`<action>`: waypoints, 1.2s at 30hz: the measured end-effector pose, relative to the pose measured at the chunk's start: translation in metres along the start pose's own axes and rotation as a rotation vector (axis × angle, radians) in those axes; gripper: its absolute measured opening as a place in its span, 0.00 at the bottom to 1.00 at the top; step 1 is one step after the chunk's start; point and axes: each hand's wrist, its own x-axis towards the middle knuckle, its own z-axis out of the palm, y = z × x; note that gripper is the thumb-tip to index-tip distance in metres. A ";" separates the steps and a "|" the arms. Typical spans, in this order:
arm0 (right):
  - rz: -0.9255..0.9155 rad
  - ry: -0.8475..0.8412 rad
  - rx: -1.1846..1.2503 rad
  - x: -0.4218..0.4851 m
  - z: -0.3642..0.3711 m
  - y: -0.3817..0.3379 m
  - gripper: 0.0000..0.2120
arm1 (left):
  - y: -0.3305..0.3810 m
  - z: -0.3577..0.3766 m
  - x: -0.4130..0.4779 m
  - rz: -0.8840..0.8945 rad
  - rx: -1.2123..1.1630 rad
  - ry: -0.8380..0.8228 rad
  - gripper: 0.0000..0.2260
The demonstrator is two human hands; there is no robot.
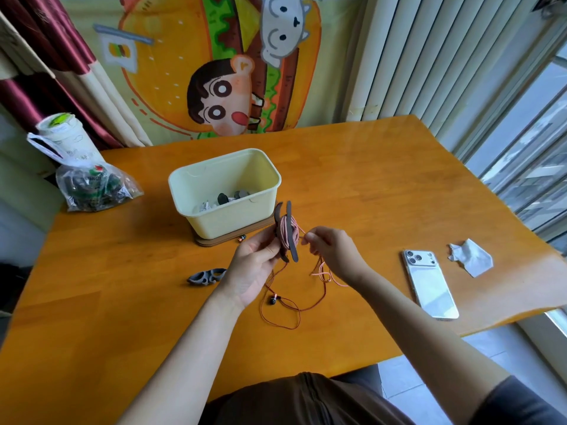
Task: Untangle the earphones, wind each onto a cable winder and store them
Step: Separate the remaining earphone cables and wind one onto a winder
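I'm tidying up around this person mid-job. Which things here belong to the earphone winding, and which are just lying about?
Belongs to the job: brown winder in the left hand, pink earphone cable pinched by the right hand, loose earbud, spare grey winder, cream storage box.
Lying about: white phone, crumpled tissue, plastic bag, lidded cup.

Pink cord (288, 233), dark brown winder (294, 248), pale yellow box (228, 220), orange table (368, 185), seemingly grey spare winder (206, 276)

Orange wooden table (368, 179) carries: white smartphone (429, 283) (camera side up), crumpled white tissue (471, 256) near it, clear plastic bag (92, 188) at left.
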 end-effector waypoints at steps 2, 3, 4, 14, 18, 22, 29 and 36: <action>0.009 -0.039 0.005 -0.004 0.012 0.002 0.11 | 0.002 0.004 0.005 0.041 -0.044 0.057 0.14; 0.007 -0.049 0.014 -0.006 0.017 0.002 0.11 | 0.002 0.006 0.008 0.059 -0.067 0.084 0.14; 0.009 -0.053 0.037 -0.007 0.022 0.001 0.11 | 0.002 0.008 0.010 0.075 -0.092 0.110 0.14; -0.021 -0.039 -0.126 -0.021 0.033 -0.013 0.12 | -0.002 -0.005 0.026 0.180 0.026 0.456 0.14; -0.130 -0.066 -0.297 -0.027 0.037 -0.018 0.13 | -0.010 -0.016 0.026 0.337 0.727 0.512 0.14; -0.160 -0.099 -0.337 -0.033 0.038 -0.020 0.13 | -0.014 -0.026 0.021 0.392 1.134 0.425 0.17; -0.099 -0.016 -0.493 -0.016 -0.003 -0.013 0.12 | -0.024 -0.031 0.004 0.361 1.300 0.103 0.18; -0.115 0.139 -0.408 -0.001 -0.025 -0.001 0.07 | -0.018 -0.010 0.007 0.198 1.075 0.029 0.19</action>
